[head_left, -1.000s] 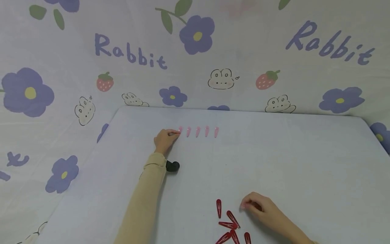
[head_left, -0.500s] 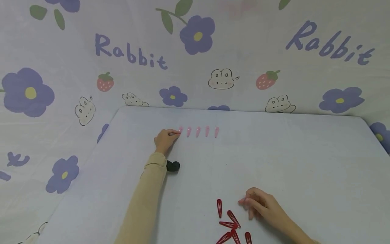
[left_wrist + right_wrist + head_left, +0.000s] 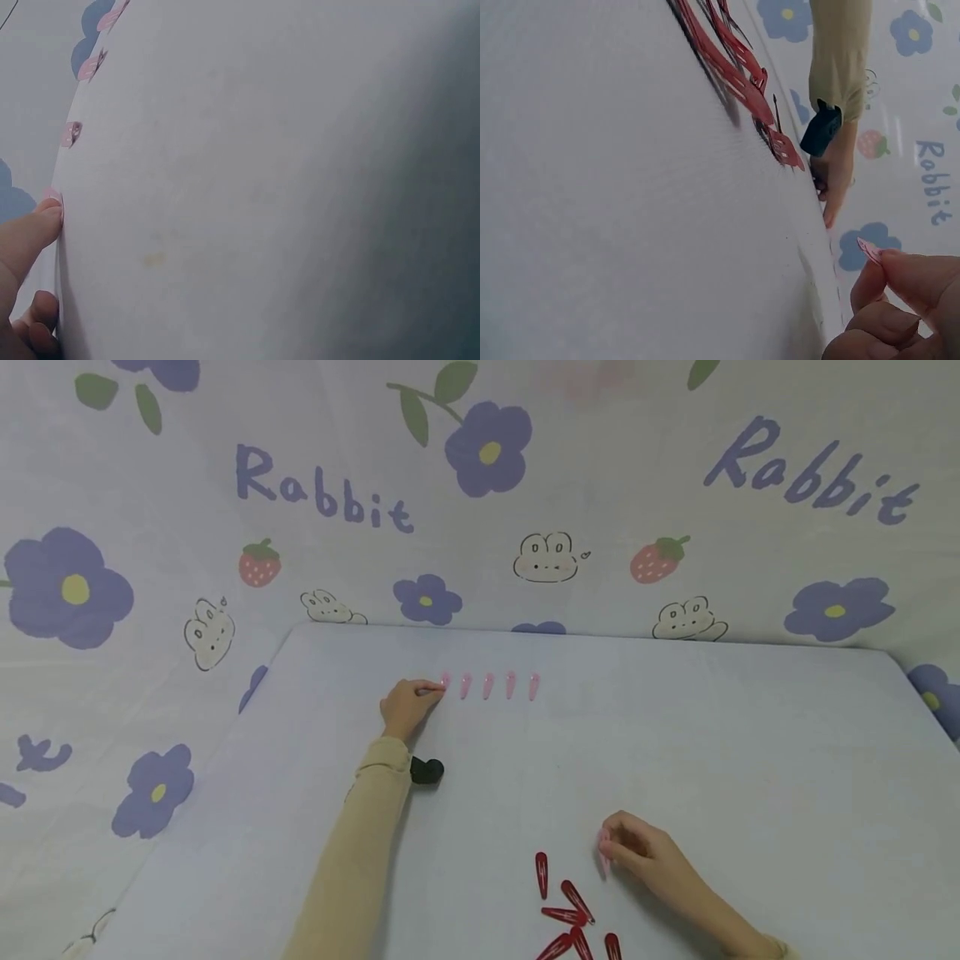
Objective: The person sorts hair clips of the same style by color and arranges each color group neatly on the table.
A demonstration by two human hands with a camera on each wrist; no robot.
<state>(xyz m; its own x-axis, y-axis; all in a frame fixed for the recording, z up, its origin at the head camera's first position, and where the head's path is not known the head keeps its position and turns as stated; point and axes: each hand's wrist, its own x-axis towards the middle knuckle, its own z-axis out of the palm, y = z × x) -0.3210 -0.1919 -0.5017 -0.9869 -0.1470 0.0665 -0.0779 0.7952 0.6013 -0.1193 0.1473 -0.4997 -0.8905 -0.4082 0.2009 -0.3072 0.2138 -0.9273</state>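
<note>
White tabletop [image 3: 750, 735], spreading toward 3 o'clock; its far edge lies at 12 o'clock, beyond the row of pink clips [image 3: 488, 686]. Left sleeve [image 3: 345, 860], stretched between 12 and 1 o'clock. Right hand [image 3: 652, 856], pointing toward 10 o'clock, thumb and fingers pinching a loose pink clip [image 3: 604, 864]. Left hand [image 3: 406, 706], fingertips pinched on the row's leftmost clip [image 3: 446, 677]. Red clips [image 3: 577, 902], near the right hand at 8 o'clock.
</note>
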